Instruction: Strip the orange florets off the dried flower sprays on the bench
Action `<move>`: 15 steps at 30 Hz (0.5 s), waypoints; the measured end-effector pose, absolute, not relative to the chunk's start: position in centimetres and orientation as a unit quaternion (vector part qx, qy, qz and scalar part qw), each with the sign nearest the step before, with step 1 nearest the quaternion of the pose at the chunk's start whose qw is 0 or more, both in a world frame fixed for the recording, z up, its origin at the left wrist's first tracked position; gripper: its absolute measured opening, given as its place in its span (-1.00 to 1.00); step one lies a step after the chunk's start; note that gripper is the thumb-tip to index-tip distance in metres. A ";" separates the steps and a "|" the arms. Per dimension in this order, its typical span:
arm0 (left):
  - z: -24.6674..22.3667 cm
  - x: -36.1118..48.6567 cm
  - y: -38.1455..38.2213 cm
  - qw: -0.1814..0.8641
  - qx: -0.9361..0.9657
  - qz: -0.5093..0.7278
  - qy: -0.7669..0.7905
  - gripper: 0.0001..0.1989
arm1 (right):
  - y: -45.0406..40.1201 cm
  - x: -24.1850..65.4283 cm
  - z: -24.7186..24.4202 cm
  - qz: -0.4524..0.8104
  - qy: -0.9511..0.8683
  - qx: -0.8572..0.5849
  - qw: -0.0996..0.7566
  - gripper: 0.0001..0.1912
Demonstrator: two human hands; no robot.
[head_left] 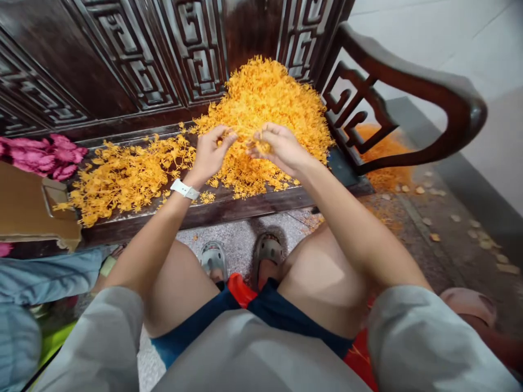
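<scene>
My left hand (213,148), with a white watch (184,189) on its wrist, is raised over the wooden bench. Its thumb and fingers come together in a pinch; whatever is between them is too small to make out. Just to the right, my right hand (280,147) has its fingers curled around a small yellow artificial flower piece (262,146). Behind and below both hands rises a big heap of the same yellow flower pieces (269,98). A lower, looser pile of yellow pieces with stems (126,174) spreads along the seat to the left.
The dark carved bench (261,206) has a curved armrest (425,92) at right. An open cardboard box (28,201) and pink flowers (44,155) are at left. Another person's jeans-clad leg (49,275) is close on the left. An orange heap (386,163) lies on the floor beyond the armrest.
</scene>
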State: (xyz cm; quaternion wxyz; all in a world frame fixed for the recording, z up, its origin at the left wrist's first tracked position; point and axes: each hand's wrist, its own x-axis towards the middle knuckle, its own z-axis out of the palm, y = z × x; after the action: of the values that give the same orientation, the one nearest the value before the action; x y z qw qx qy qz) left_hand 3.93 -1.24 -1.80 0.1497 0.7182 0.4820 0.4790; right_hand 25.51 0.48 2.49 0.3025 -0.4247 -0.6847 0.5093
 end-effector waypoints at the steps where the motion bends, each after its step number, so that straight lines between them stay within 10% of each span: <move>1: -1.7 3.1 -1.1 0.149 0.719 0.480 0.479 -0.50 | 0.5 25.5 2.2 0.519 -0.683 -0.422 0.291 -0.81; 11: -0.2 -4.1 -0.6 0.071 0.744 0.413 0.520 -0.57 | -1.1 24.8 2.5 0.359 -0.847 -0.339 0.199 -0.51; 15: -1.1 -4.8 -0.2 0.068 0.735 0.406 0.539 -0.64 | -1.5 23.3 2.8 0.490 -0.806 -0.303 0.138 -0.50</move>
State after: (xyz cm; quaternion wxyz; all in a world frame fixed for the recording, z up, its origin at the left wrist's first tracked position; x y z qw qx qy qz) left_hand -4.83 -0.19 -1.08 0.0676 0.7348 0.5389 0.4062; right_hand 23.33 -1.51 2.79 0.1376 -0.3026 -0.8057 0.4903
